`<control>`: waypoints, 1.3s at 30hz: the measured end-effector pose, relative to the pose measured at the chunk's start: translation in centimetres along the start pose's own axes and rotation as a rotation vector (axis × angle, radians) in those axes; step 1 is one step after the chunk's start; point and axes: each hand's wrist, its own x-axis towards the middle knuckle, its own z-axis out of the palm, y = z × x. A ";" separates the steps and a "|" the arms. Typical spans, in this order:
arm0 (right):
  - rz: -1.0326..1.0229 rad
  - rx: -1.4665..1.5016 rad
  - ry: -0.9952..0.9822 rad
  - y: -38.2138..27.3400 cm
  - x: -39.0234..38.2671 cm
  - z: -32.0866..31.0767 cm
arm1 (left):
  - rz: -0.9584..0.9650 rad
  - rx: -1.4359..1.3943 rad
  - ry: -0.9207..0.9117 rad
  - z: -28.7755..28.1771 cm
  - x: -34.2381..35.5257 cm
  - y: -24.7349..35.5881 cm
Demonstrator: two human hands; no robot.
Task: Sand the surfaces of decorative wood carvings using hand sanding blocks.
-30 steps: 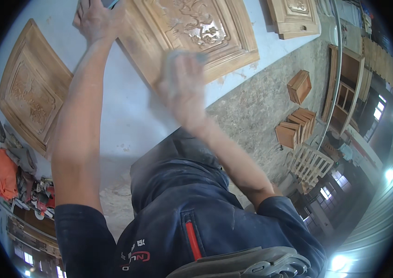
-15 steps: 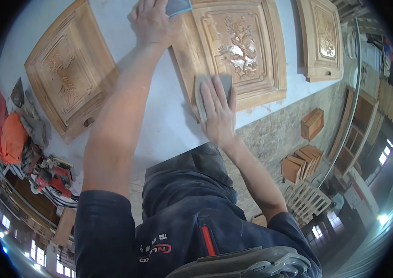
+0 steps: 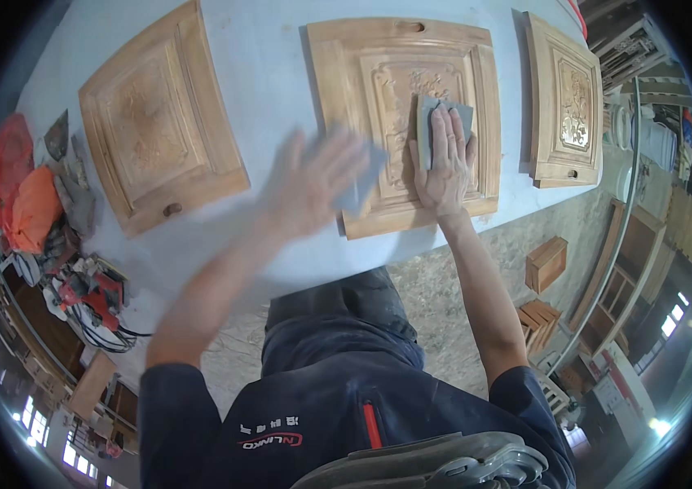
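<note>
Three carved wooden door panels lie on a pale work table: one at left (image 3: pixel 142 138), one in the middle (image 3: pixel 395 41), another at right (image 3: pixel 566 57). My right hand (image 3: pixel 444 163) rests on the middle panel's carved field, fingers together over a grey-green flat pad (image 3: pixel 460 110), thumb along its side. My left hand (image 3: pixel 313 175), blurred by motion, is at that panel's left edge with a blue-grey pad (image 3: pixel 368 179) under and beside its fingers. The carving beneath the right pad is hidden.
Red and orange bags (image 3: pixel 40 208) and corded tools (image 3: pixel 97 297) sit at the table's left end. Wooden drawers (image 3: pixel 546 265) stand on the concrete floor (image 3: pixel 460 301) to the right, near a wooden cabinet frame (image 3: pixel 635 236) and a long curved rail.
My left hand has moved with its pad from the panel's far corner down its left edge. My right hand has slid up onto the carving. The whole view has shifted.
</note>
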 end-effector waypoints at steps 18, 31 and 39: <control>0.436 0.176 0.019 3.5 -14.5 -11.7 | -0.234 0.200 0.297 -2.7 15.6 -11.4; 0.774 0.345 0.070 1.3 -8.9 -5.9 | -0.459 0.163 0.308 -3.0 6.2 -8.0; 0.549 -0.122 0.229 4.9 -6.8 0.4 | -0.218 0.025 0.251 -5.1 0.9 -9.5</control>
